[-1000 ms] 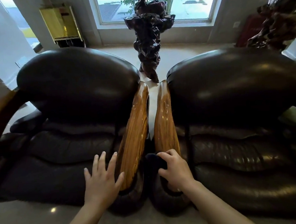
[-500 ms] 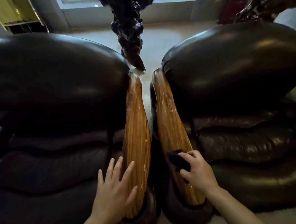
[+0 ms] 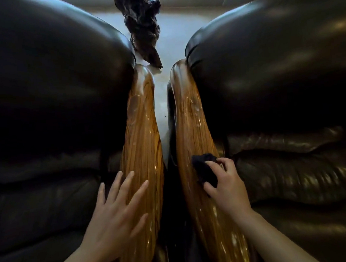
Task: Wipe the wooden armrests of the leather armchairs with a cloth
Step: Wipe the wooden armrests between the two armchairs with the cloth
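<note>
Glossy wooden armrests (image 3: 142, 145); right hand (image 3: 226, 185) presses dark cloth (image 3: 204, 169) on one

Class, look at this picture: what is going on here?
A person leans over two dark leather armchairs set side by side. The right hand presses a dark cloth onto the wooden armrest of the right-hand chair, partway along it. The left hand lies flat, fingers spread, on the wooden armrest of the left-hand chair, holding nothing.

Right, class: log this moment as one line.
right hand: pressing dark cloth on right armrest | left hand: flat, open on left armrest | stage: wiping
</note>
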`<state>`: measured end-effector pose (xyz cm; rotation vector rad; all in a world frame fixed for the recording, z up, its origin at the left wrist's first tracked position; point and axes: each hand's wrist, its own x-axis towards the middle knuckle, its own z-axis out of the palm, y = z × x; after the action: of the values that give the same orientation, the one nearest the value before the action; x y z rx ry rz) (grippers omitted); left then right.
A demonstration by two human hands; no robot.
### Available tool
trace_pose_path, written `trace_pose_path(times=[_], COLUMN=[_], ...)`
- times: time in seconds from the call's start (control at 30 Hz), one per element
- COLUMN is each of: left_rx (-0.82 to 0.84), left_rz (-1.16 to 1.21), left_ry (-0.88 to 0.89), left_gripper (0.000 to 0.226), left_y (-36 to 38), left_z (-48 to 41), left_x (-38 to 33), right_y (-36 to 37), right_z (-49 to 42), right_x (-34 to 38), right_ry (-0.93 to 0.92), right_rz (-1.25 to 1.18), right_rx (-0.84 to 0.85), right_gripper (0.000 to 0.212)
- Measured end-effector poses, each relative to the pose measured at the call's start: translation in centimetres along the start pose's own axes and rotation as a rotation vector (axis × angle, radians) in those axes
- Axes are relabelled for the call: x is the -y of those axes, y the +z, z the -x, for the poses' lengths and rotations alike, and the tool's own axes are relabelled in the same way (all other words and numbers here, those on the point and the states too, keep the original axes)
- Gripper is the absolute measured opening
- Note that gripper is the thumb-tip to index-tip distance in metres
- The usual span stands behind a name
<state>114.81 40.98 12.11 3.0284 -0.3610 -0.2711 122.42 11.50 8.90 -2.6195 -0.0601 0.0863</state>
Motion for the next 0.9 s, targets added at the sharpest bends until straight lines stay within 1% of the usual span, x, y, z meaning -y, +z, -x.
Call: trace_pose_path(times=[0.07,0.13,0.2,0.27,0.37,0.47,0.63,0.7,0.73,0.8,0.9], left_rx=[-0.015,-0.029,-0.047,-0.050,-0.057,-0.098,-0.166,-0.177,-0.182,-0.190,-0.198], left_rz=[-0.010,-0.011,0.008,0.026,0.028,0.065,0.091,0.088,0.085,0.071,0.072], left_ry=[0.001,-0.015,-0.027,-0.025,-0.023,-0.009,0.023,0.024,0.026,0.034,0.041], left_gripper=[0.067,0.069,0.070,0.072,0.077,0.079,0.078,0.079,0.079,0.079,0.078], left_y=[1.0,1.9,3.0,4.4,6.5,8.0,8.7,8.8,8.9,8.8,8.6], left_z=[-2.2,-4.3,-6.0,-7.0,-7.1,-7.1,-7.2,-7.2,-7.3,-7.2,-7.3], left_x=[0.3,0.6,0.9,1.0,0.6,0.7,1.0,1.0,1.0,1.0,1.1], right_y=[1.2,1.9,2.7,3.7,4.9,5.6,4.9,4.6,4.5,4.6,5.2], right_z=[-0.3,-0.3,-0.5,-0.8,-1.2,-2.8,-9.3,-12.3,-13.8,-15.4,-14.4], right_x=[-0.6,-1.3,-1.8,-2.3,-2.6,-2.3,-0.6,0.3,0.7,1.5,1.2], right_ry=[-0.019,-0.092,-0.145,-0.188,-0.175,-0.091,0.102,0.146,0.147,0.094,-0.003], right_rz=[0.144,0.278,0.302,0.242,0.127,-0.004,-0.157,-0.210,-0.208,-0.127,-0.036], right_rx=[0.019,-0.033,-0.057,-0.026,-0.021,-0.109,-0.213,-0.234,-0.234,-0.223,-0.212], right_gripper=[0.060,0.064,0.074,0.080,0.075,0.074,0.079,0.072,0.068,0.064,0.058])
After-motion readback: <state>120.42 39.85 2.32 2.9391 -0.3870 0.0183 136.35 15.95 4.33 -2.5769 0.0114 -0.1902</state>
